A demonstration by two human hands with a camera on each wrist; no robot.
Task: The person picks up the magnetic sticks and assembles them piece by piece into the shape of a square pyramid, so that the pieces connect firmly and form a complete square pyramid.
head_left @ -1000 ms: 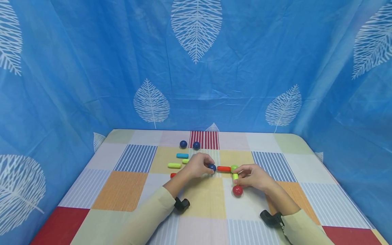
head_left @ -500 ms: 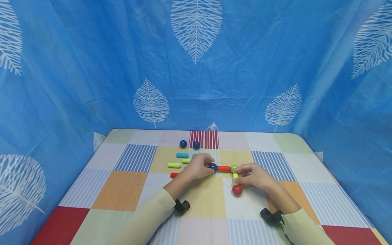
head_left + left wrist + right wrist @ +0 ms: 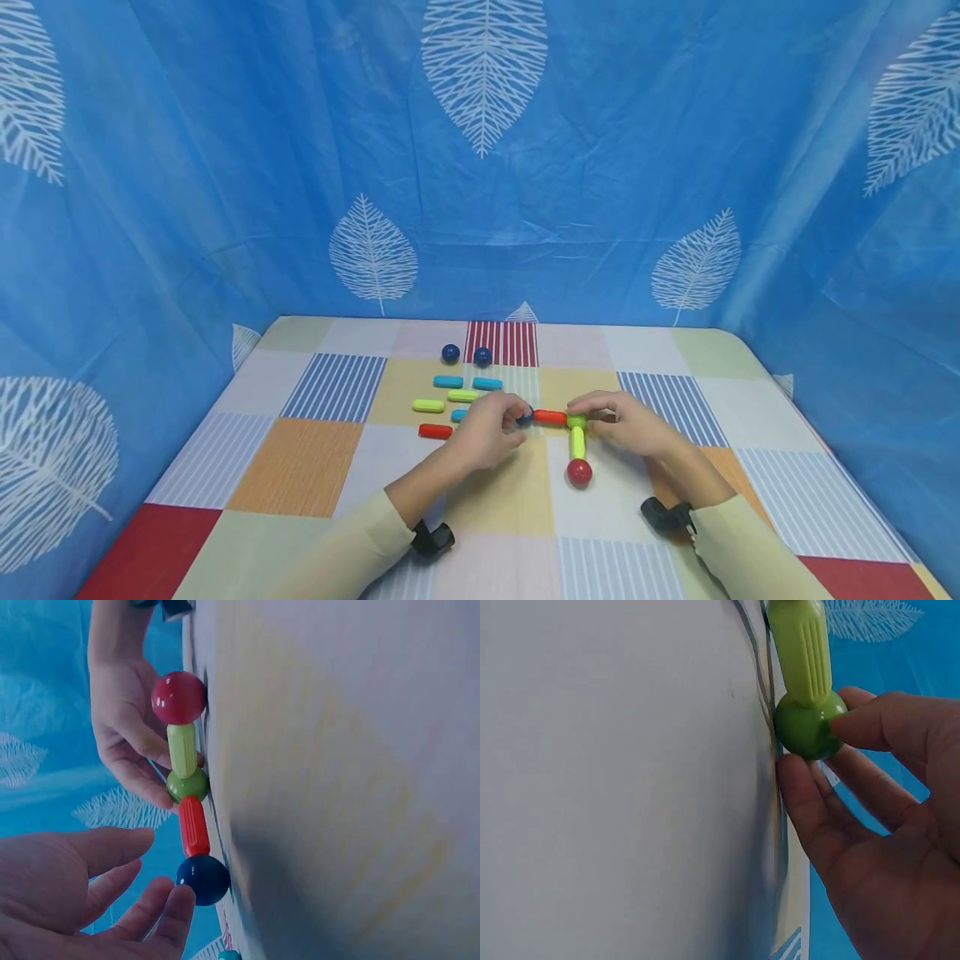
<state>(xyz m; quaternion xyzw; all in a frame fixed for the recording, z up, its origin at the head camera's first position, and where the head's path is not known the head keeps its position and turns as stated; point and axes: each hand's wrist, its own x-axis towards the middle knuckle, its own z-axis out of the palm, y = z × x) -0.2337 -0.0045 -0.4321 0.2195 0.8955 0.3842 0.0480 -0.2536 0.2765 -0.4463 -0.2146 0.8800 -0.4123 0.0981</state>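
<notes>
A joined chain lies on the cloth: a dark blue ball (image 3: 206,879), a red rod (image 3: 551,417), a green ball (image 3: 804,731), a yellow-green rod (image 3: 577,444) and a red ball (image 3: 579,472). It bends at the green ball. My right hand (image 3: 628,425) pinches that green ball, thumb on one side and fingers behind it. Beside the blue ball is my left hand (image 3: 489,431). Its thumb stands well apart, and the fingertips are at the ball's edge without gripping it; whether they touch is hard to tell.
Left of the chain lie a red rod (image 3: 436,431), yellow-green rods (image 3: 428,406) and blue rods (image 3: 447,382), one partly behind my left hand. Two dark blue balls (image 3: 450,354) sit farther back. A blue curtain (image 3: 570,208) surrounds the patchwork-covered table (image 3: 300,483).
The blue ball met the red rod's free end. My left hand has since loosened from that ball and drawn back slightly. My right hand shifted from the yellow-green rod up to the green ball.
</notes>
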